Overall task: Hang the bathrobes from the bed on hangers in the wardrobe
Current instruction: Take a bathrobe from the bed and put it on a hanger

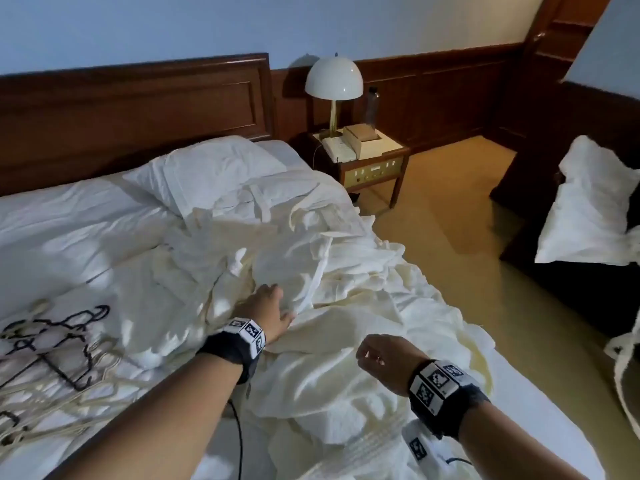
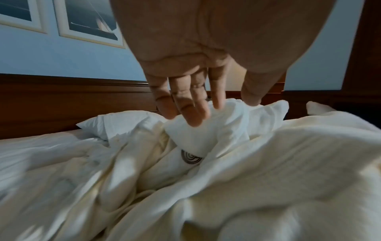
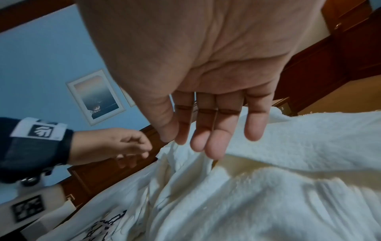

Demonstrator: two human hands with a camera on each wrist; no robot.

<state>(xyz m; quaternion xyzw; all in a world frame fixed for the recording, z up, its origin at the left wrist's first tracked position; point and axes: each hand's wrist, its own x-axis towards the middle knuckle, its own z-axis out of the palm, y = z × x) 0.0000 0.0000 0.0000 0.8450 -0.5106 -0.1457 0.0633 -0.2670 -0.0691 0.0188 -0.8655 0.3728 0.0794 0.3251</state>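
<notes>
Several white and cream bathrobes (image 1: 322, 278) lie in a crumpled heap across the bed (image 1: 69, 220). A pile of black and cream hangers (image 1: 59, 355) lies on the sheet at the left. My left hand (image 1: 273, 306) reaches over the heap with fingers straight, just above a white fold (image 2: 206, 130); it holds nothing. My right hand (image 1: 374, 355) hovers over the nearer cream robe (image 3: 268, 187), fingers relaxed and empty. In the right wrist view the left hand (image 3: 115, 146) shows at the left, and the hangers (image 3: 107, 225) peek in at the bottom.
A pillow (image 1: 204, 171) leans at the dark wooden headboard (image 1: 138, 102). A nightstand (image 1: 367, 157) with a white dome lamp (image 1: 334, 81) stands right of the bed. Carpeted floor (image 1: 450, 216) runs along the bed's right side. Another white pillow (image 1: 588, 206) rests on dark furniture at the far right.
</notes>
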